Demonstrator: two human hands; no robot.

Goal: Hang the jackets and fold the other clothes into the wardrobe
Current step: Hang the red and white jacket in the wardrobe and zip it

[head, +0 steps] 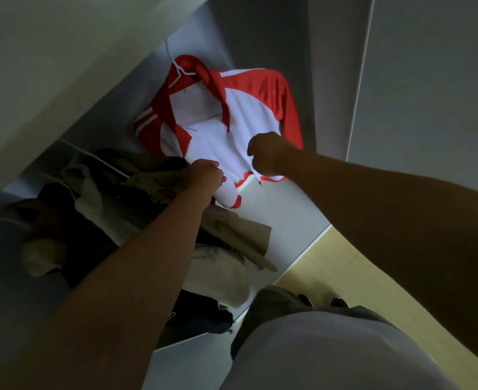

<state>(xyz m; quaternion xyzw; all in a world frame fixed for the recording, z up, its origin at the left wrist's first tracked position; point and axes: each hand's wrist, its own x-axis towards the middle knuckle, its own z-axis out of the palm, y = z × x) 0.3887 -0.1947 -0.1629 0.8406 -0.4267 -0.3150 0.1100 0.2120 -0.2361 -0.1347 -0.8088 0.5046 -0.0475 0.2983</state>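
We see the wardrobe open, with grey inner walls. Inside it, the red and white jacket hangs on a white hanger, with its collar at the top and its front facing us. The front is parted at the top and meets lower down at the zip.

The left hand grips the lower left front panel near the hem, fingers curled round the fabric. The right hand pinches the right front edge beside the zip line, fingers curled. The two hands are near each other, one on each side of the zip.

To the left of the jacket, in the same wardrobe, hang further clothes packed close together: a cream garment, a dark garment and a tan garment. We cannot tell what kind each is.

A grey door panel stands to the right. The floor below is pale yellow wood.
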